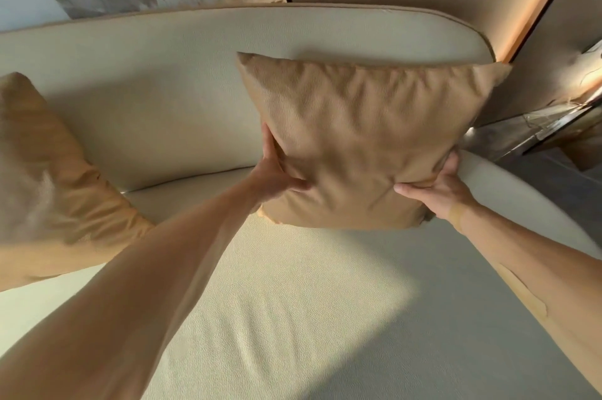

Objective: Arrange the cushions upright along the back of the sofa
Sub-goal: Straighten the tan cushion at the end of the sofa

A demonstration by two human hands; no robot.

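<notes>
- Forearms reach over the cream seat.
- Left hand and right hand each pinch a lower side of the tan cushion, fingers clenched into the fabric.
- Cushion looks soft and light, best held low at both sides; it stands upright at the sofa back.
- Second cushion leans to the left.

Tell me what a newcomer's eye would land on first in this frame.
The tan cushion at centre right, standing upright against the cream sofa back, gripped low on both sides by the left hand and right hand. A second tan cushion leans at the left edge.
</notes>
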